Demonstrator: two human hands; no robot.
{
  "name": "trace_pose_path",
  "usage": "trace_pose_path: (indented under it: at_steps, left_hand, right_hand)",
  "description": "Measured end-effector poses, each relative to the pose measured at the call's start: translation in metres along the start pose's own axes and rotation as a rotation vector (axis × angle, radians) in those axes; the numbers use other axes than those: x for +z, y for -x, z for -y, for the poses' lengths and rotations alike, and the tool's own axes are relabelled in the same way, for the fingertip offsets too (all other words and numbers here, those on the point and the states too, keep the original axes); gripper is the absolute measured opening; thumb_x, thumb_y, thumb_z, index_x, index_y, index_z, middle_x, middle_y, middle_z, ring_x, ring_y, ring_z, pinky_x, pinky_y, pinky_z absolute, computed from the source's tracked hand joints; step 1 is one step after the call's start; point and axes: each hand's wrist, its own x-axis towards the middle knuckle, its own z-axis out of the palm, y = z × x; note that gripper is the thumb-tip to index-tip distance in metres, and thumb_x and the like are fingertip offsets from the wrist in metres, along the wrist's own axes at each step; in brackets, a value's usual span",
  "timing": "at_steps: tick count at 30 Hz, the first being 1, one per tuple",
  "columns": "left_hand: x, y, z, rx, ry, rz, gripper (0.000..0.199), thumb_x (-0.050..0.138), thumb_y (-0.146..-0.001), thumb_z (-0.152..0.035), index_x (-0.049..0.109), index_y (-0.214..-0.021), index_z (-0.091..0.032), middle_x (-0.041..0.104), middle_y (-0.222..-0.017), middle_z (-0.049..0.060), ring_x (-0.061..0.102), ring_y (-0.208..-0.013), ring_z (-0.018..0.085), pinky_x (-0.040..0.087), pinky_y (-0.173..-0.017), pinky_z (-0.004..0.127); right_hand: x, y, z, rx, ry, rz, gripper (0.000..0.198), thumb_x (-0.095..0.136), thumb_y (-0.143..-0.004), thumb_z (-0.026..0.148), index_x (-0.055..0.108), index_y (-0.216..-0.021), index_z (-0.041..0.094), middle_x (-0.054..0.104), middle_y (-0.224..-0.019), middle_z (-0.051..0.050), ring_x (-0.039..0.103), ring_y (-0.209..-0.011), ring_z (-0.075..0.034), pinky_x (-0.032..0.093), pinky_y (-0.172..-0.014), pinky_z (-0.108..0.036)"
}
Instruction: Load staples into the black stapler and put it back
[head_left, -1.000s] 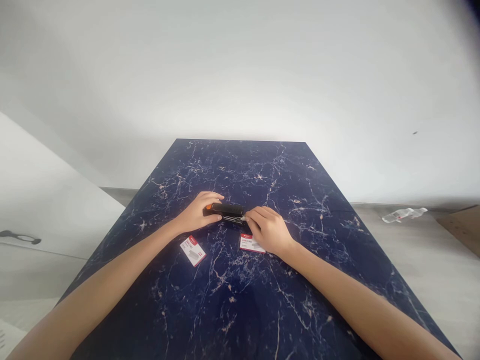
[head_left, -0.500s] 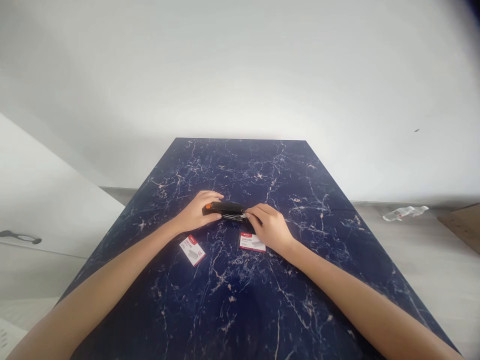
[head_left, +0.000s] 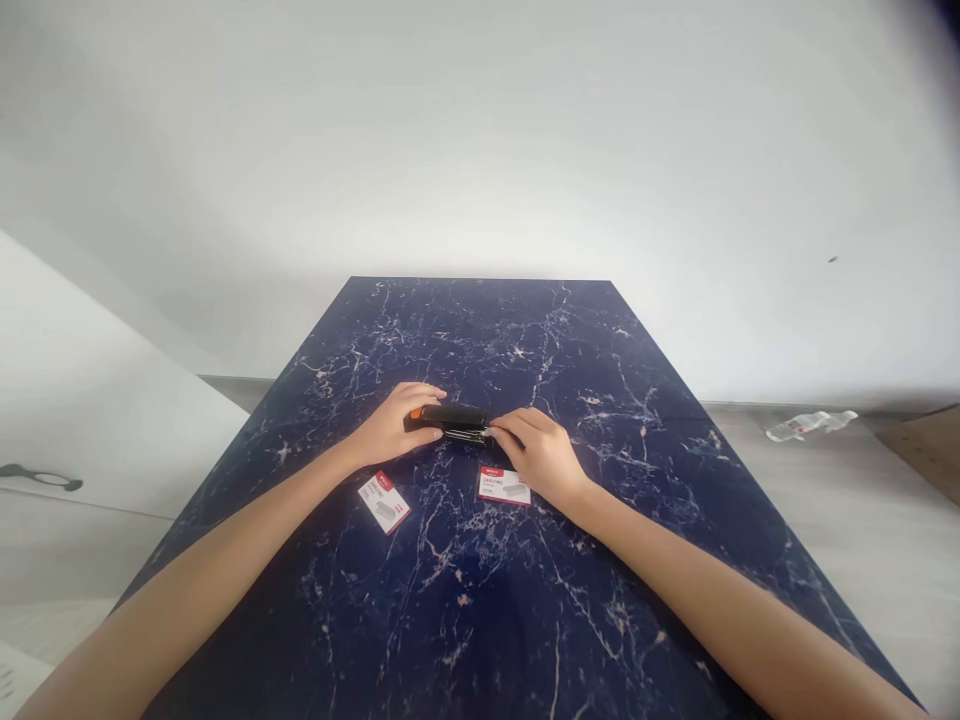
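A black stapler (head_left: 452, 417) with an orange part at its left end lies across the middle of the table. My left hand (head_left: 391, 424) is closed around that end, thumb on the near side and fingers on the far side. Along the stapler's near side a bright metal rail shows. At its right end my right hand (head_left: 541, 450) pinches a small silvery piece (head_left: 487, 431) that looks like a strip of staples, mostly hidden by the fingertips. Two small white-and-red staple boxes lie nearer to me, one tilted box (head_left: 385, 502) at left and another box (head_left: 505, 486) below my right hand.
The dark blue marbled table (head_left: 465, 620) narrows toward a pale wall (head_left: 480, 140). On the floor to the right lies a clear plastic bottle (head_left: 810, 426), near a brown board-like thing (head_left: 926, 450). A dark flat object with a loop (head_left: 45, 476) is at far left.
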Motion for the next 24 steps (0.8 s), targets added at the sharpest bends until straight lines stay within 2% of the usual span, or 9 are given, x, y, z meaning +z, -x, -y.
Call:
trace_pose_path:
  at_steps: [3,13,24]
  left_hand:
    - [0.0003,0.0001,0.0008,0.010,0.001,-0.004,0.041,0.073,-0.092,-0.038,0.064,-0.130,-0.027,0.062,-0.141,0.010,0.047,-0.138,0.031,0.041,-0.114,0.057]
    - [0.0001,0.0000,0.0004,-0.001,0.000,-0.001,0.042,0.073,-0.092,-0.039,0.064,-0.131,-0.028,0.061,-0.142,0.009,0.047,-0.138,0.031,0.040,-0.115,0.057]
    - [-0.0008,-0.0004,-0.0017,-0.002,0.000,0.002,0.041,0.072,-0.092,-0.039,0.064,-0.131,-0.027,0.061,-0.142,0.010,0.047,-0.138,0.032,0.040,-0.115,0.058]
  right_hand:
    - [-0.0010,-0.0008,0.0005,-0.026,-0.037,-0.039,0.015,0.059,-0.102,0.021,0.074,-0.100,0.020,0.076,-0.100,-0.007,0.067,-0.092,-0.022,0.056,-0.085,-0.037]
    - [-0.0025,-0.0023,0.0004,-0.088,-0.065,-0.030,0.012,0.063,-0.100,0.020,0.074,-0.097,0.020,0.078,-0.097,-0.006,0.067,-0.087,-0.021,0.056,-0.083,-0.038]
    - [-0.0043,-0.0024,-0.0003,-0.010,-0.058,-0.033,0.009,0.068,-0.097,0.020,0.077,-0.096,0.021,0.079,-0.095,-0.005,0.068,-0.085,-0.021,0.058,-0.079,-0.037]
